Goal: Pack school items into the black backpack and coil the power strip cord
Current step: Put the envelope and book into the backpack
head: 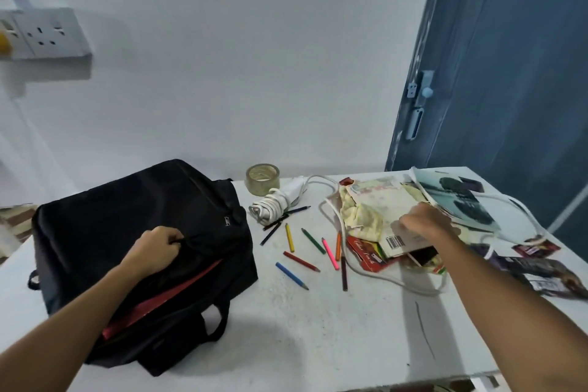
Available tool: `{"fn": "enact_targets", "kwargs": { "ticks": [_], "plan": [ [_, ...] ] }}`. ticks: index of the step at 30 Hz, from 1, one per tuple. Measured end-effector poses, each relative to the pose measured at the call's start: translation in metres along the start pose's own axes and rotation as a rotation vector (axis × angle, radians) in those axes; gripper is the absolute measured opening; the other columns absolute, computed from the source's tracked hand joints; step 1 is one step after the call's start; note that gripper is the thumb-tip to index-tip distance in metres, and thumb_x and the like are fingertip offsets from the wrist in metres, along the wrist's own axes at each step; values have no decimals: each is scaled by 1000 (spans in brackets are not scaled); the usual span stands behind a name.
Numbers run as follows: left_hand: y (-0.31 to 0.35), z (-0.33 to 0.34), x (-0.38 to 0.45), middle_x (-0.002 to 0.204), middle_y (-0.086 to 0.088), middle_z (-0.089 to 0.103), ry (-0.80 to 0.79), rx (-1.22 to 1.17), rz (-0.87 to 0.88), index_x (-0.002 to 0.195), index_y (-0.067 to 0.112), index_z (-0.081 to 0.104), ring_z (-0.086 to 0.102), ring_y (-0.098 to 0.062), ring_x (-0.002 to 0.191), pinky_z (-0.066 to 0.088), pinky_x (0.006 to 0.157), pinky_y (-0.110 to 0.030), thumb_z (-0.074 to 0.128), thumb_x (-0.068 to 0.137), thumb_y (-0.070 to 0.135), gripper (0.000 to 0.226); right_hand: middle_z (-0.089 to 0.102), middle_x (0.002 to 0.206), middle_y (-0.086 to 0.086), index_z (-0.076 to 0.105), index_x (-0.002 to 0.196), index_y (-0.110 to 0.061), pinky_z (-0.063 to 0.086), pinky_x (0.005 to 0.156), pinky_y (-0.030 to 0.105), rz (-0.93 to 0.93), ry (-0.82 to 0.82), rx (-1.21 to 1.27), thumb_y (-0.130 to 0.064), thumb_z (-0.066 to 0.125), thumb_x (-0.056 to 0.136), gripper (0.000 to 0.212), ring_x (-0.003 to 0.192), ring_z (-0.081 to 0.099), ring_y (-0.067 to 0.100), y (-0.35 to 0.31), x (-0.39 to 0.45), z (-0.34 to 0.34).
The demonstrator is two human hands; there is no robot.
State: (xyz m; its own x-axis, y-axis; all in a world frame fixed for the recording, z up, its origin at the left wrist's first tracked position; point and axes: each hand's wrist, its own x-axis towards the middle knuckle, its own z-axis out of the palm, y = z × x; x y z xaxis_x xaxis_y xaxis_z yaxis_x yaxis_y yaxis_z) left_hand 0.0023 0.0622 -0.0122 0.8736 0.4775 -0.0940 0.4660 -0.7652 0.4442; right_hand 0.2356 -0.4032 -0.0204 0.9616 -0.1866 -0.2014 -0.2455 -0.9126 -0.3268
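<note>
Hands mid-pack, bag held open

Left hand (156, 248) pinches the black backpack (133, 232) flap at the table's (318, 344) left edge, opening facing right. Right hand (423, 226) grips the barcoded book (381, 207) on the right-side pile, so it's nearer. Book's long axis looks like it runs near-to-far. Power strip cord (366, 270) loops loose around the pile.
</note>
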Motion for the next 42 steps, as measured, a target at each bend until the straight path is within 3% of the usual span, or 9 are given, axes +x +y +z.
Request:
{"fn": "enact_targets", "kwargs": {
  "ticks": [3,8,10,17,19,22,32,36,42],
  "plan": [
    [-2,5,0,98,-2,71,24,10,-33,97,27,72,64,-25,93,49,84,-35,56,84,16,23,60,86,7,57,89,-16,44,85,40,-13,-13,38,-43,70,63,39,93,53,30,-2,-10,-16],
    [-1,10,-2,103,-5,69,34,38,-60,103,24,71,62,-28,98,48,85,-35,55,84,15,26,58,118,13,52,114,-11,39,92,40,39,-31,9,-49,85,57,77,117,46,36,-9,-16,-32],
    [0,11,-2,102,-6,69,37,44,-63,102,24,71,62,-29,97,49,86,-36,55,84,15,25,58,118,14,52,116,-6,41,93,40,35,-69,52,-44,89,53,82,115,51,36,-9,-14,-36],
    [7,10,-6,96,-5,68,18,55,-83,96,29,69,62,-28,89,52,83,-38,53,83,16,24,62,115,16,55,116,3,50,85,37,-48,-229,177,-6,80,72,52,102,60,31,-14,-14,-58],
    [7,9,-7,97,-6,67,19,57,-87,98,28,69,62,-28,89,51,82,-36,53,83,16,26,64,104,13,52,114,-3,53,75,36,-83,-304,278,5,77,71,51,92,61,29,-16,-18,-63],
    [5,9,-8,97,-5,67,19,54,-87,98,29,69,62,-27,88,52,81,-36,53,82,16,26,65,108,14,51,120,-9,54,77,41,-113,-383,462,16,70,73,57,93,62,31,-18,-19,-71],
    [7,3,-11,90,-2,67,-2,-6,-50,83,32,65,62,-24,86,50,79,-34,53,84,12,24,65,117,14,58,121,-7,53,89,40,-331,-168,864,19,59,77,51,95,62,28,-71,-43,-115],
    [11,-10,-8,85,2,68,1,-84,28,81,25,68,63,-19,88,44,79,-27,57,87,4,25,68,95,6,52,131,-11,59,59,28,-487,-545,879,19,57,79,61,76,69,20,-110,-85,-99],
    [23,-53,-10,79,17,66,98,-172,158,76,29,67,61,-9,82,43,84,-24,63,85,1,30,71,101,13,55,125,-9,59,57,30,-708,-1295,474,10,59,76,53,74,72,22,-171,-120,-28]
  ]
}}
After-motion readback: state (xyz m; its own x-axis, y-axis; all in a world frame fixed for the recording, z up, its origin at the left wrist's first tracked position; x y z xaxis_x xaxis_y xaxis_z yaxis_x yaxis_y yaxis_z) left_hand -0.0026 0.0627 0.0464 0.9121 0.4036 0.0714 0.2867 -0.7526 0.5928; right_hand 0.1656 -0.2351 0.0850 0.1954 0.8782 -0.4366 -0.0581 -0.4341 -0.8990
